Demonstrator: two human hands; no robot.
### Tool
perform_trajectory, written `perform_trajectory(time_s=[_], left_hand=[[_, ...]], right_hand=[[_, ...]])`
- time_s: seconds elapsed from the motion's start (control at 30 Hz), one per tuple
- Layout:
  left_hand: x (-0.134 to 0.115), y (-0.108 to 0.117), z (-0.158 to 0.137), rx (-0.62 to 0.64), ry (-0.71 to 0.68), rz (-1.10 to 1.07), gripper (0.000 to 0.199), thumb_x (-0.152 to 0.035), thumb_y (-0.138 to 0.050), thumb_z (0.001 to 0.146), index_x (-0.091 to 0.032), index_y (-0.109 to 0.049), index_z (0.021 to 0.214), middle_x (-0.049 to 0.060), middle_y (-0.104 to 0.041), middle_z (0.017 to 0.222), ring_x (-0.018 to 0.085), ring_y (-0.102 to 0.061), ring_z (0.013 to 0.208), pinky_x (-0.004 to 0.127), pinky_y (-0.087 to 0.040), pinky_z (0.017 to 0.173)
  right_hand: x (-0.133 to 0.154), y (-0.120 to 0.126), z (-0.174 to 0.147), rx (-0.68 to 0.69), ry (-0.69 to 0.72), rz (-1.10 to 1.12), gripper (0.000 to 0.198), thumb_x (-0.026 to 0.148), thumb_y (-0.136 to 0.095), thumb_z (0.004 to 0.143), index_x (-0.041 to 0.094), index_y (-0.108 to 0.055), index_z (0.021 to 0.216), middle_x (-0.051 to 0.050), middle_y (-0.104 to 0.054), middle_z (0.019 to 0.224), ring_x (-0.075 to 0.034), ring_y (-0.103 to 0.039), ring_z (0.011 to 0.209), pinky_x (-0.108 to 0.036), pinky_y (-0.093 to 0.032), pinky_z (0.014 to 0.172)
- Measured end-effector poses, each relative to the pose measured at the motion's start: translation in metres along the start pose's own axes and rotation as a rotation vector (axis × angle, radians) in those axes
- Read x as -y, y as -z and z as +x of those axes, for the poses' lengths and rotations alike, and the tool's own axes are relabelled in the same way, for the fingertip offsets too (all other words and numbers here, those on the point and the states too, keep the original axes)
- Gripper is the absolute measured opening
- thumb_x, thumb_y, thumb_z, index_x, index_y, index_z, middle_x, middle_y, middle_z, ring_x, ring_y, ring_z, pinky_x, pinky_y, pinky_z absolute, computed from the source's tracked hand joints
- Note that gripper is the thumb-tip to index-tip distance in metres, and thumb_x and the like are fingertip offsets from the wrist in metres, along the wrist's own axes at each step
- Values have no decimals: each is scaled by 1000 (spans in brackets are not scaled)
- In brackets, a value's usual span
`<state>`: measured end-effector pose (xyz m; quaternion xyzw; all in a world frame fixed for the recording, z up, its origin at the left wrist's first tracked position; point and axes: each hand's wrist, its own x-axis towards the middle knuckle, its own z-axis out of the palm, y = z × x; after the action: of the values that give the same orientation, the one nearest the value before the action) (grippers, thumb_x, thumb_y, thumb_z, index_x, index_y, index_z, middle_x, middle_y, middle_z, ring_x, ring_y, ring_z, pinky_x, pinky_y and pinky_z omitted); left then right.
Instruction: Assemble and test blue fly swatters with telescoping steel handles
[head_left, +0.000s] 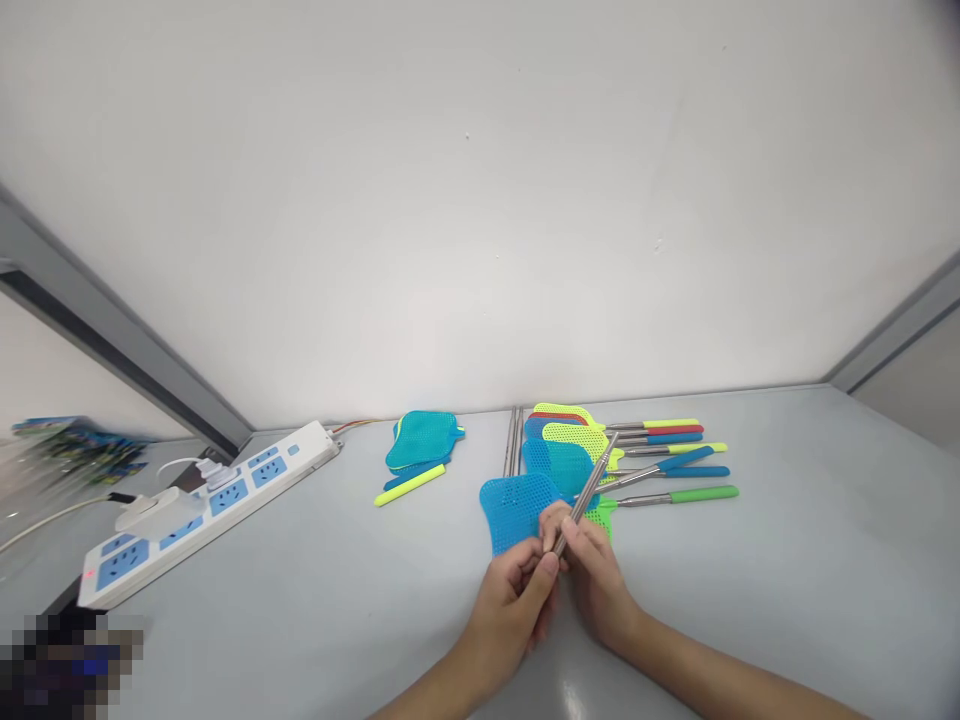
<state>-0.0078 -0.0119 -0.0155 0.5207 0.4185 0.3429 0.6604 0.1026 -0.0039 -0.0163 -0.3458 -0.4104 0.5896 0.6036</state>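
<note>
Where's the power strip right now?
In the head view, the power strip lies on the table's far left, left of the loose blue swatter heads, with a white plug in it.

Small assembly workstation in a workshop or light factory: a plain grey worktable (pixel 787 560) set against a bare white partition wall (pixel 480 200) with grey metal framing (pixel 112 330). A multi-socket power strip (pixel 210 500) lies at the left; batches of identical fly swatters (pixel 600 455) and loose swatter heads (pixel 421 440) lie in piles.
</note>
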Motion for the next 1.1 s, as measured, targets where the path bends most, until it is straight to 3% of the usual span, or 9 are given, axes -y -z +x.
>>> perform_trajectory(time_s=[0.23, 0.33, 0.47, 0.63, 0.77, 0.93, 1.1], left_hand=[[-3, -1, -4, 98, 4, 221, 32, -45, -40, 80, -16, -50, 74, -4, -43, 52, 5, -34, 40, 17, -26, 39], [-7, 0, -6, 158, -36, 324, 33, -45, -40, 80, -15, -52, 72, -3, -43, 55, 8, -37, 49, 18, -28, 46], [-10, 2, -5, 213, -37, 422, 40, -46, -30, 83, -16, -46, 63, -2, -43, 54, 9, -37, 51, 19, -28, 48], [-11, 2, -5, 193, -45, 436, 41, -46, -24, 86, -16, -40, 63, -4, -40, 51, 8, -35, 51, 20, -28, 50], [-9, 0, -7, 209, -22, 331, 40, -47, -24, 85, -16, -40, 67, -5, -36, 48, 7, -31, 44, 20, -26, 45], [-1, 0, -7, 250, 22, 137, 38, -48, -25, 85, -16, -40, 71, -7, -35, 47, 4, -28, 35, 18, -22, 37], [0, 1, -3, 259, 51, 78, 36, -47, -29, 84, -15, -42, 73, -8, -35, 43, 3, -27, 31, 17, -19, 33]], right_hand=[[-1, 4, 7, -230, -86, 261, 36, 43, -41, 80, 17, -62, 67, -3, -51, 65, -12, -45, 57, -23, -36, 48], [-1, 5, 8, -257, -102, 319, 42, 47, -38, 79, 16, -64, 69, -3, -50, 64, -13, -46, 57, -23, -37, 47], [-1, 3, 8, -240, -126, 259, 37, 44, -43, 78, 16, -62, 63, -3, -50, 61, -12, -45, 53, -22, -35, 45], [-3, 1, 7, -213, -130, 86, 37, 36, -44, 80, 15, -58, 54, -3, -53, 64, -10, -44, 49, -22, -32, 43], [-6, 1, 5, -127, -129, -33, 40, 37, -41, 81, 15, -60, 53, -5, -58, 72, -11, -47, 53, -23, -36, 49], [-8, 1, 2, 58, -126, -100, 45, 40, -37, 82, 16, -63, 54, -7, -62, 72, -17, -55, 74, -28, -39, 71], [-9, 3, 1, 38, -173, -115, 44, 42, -37, 82, 16, -63, 59, -6, -61, 69, -17, -56, 71, -28, -39, 70]])
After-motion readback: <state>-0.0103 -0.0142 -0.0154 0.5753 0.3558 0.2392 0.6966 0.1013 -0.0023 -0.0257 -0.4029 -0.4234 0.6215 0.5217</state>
